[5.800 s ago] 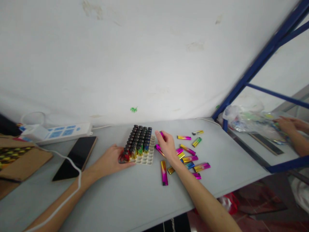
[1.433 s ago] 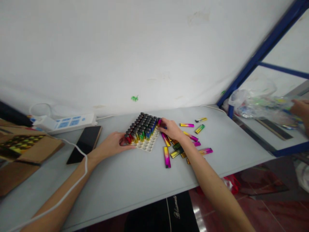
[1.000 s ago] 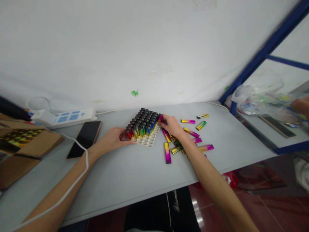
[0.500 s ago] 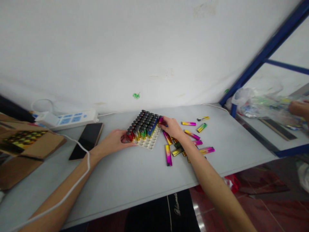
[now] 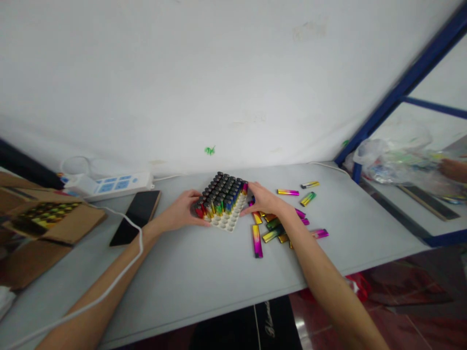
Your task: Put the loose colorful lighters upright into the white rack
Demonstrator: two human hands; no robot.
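Left hand (image 5: 182,211) grips the left edge of a pale tray (image 5: 229,222) of upright black-topped pieces (image 5: 223,188); right hand (image 5: 264,200), thumb and fingers parted, curves beside its right edge. Bare surface (image 5: 197,282) spans from tray to front edge.

The left grip (image 5: 181,210) is hiding one corner of the tray (image 5: 229,221), the right forearm (image 5: 321,272) is covering some loose metallic pieces (image 5: 257,241), the cardboard box (image 5: 40,260) and a co-worker's hand (image 5: 452,168) are running out of view, and the plastic bag (image 5: 397,165) is showing only blurred contents.
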